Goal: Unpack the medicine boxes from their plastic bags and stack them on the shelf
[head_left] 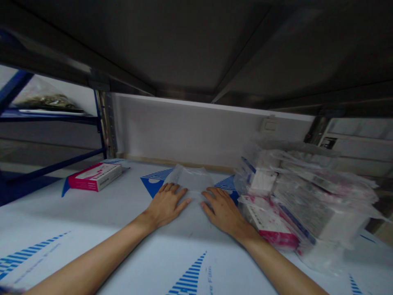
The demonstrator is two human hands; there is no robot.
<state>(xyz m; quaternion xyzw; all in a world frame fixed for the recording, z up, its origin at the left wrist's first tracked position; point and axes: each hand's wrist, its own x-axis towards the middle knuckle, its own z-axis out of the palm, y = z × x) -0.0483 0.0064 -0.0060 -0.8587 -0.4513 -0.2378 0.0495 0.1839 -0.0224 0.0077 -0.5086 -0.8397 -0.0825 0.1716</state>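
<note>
Clear plastic bag (192, 178): flat, thin and see-through, lying at the centre of the frame on the shelf surface, just ahead of my fingertips and short of the back panel.
Left hand (166, 205): palm down, fingers straight and slightly spread, pressed flat at the bag's near left edge; nothing gripped.
Right hand (224, 211): likewise flat and fully opened out, fingers pointing towards the left hand, resting at the bag's near right edge; nothing gripped.
Contact: blurred; I cannot tell how far the film runs under my palms.
Surface: white sheet with blue striped printing (123, 254), covering the whole shelf.
Left of frame: pink-and-white flat cardboard box (95, 176), lying alone, well apart from my left hand.
Right of frame: heap of boxes wrapped in clear plastic (303, 196), stacked loosely, just beside my right wrist.
Back: plain white panel (184, 131).
Overhead: dark underside of the upper shelf (184, 41).
Far left: blue metal rack frame (55, 166).
</note>
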